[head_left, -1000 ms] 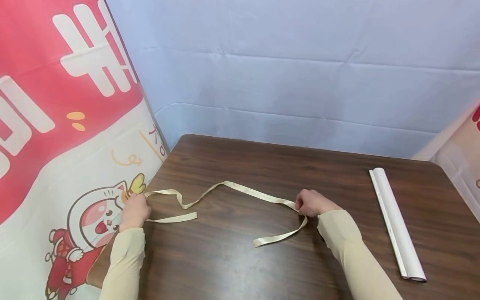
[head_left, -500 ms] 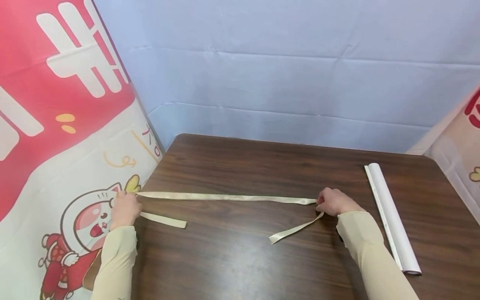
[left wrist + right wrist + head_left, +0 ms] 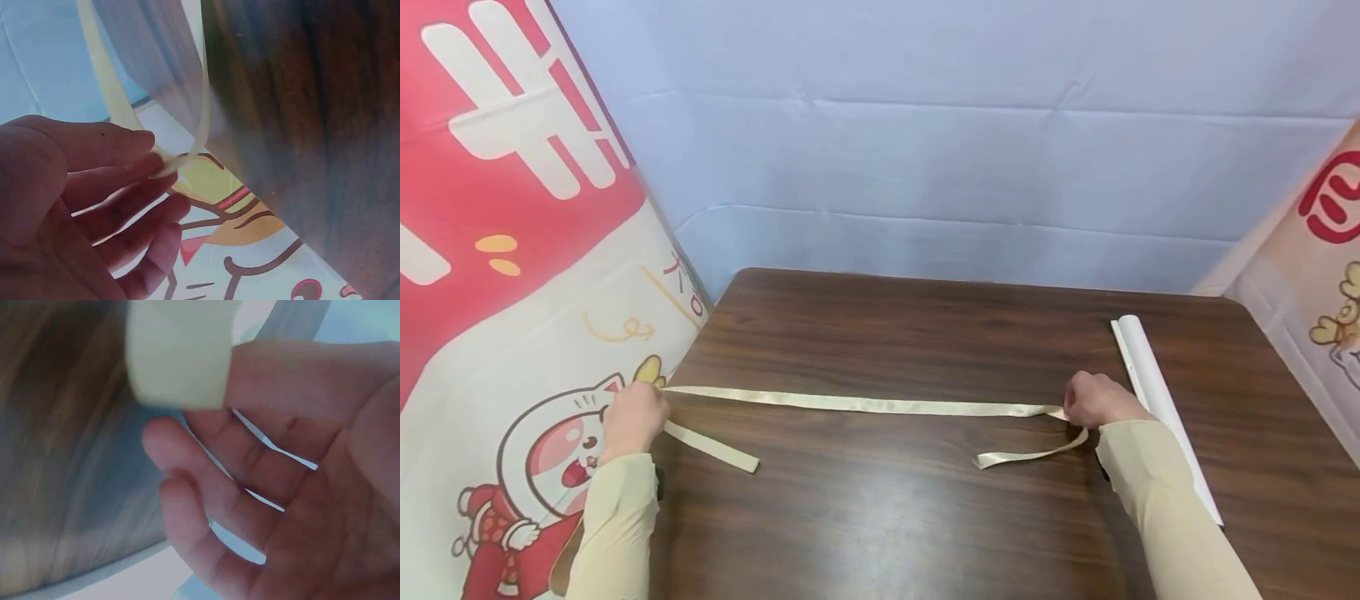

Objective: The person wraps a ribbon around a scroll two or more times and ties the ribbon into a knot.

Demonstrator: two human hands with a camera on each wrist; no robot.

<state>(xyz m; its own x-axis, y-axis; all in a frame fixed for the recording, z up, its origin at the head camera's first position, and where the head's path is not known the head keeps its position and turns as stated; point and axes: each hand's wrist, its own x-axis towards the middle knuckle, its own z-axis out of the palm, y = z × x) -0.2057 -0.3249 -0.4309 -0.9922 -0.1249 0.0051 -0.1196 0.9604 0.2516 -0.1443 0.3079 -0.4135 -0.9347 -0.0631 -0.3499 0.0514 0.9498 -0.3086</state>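
Left hand point(image 3: 635, 417) and right hand point(image 3: 1101, 400) are pinching the cream satin ribbon point(image 3: 872, 405), spanning it left to right across the wood-grain table point(image 3: 895, 333), its earlier curves now straightening, leaving only the near tails point(image 3: 712, 447) slack.

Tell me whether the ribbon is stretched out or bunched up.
Stretched out: the ribbon runs nearly straight from the left hand to the right hand, with no bunching between them.

Brown wood-grain table point(image 3: 887, 333); white roll point(image 3: 1159, 400) lying on right side.
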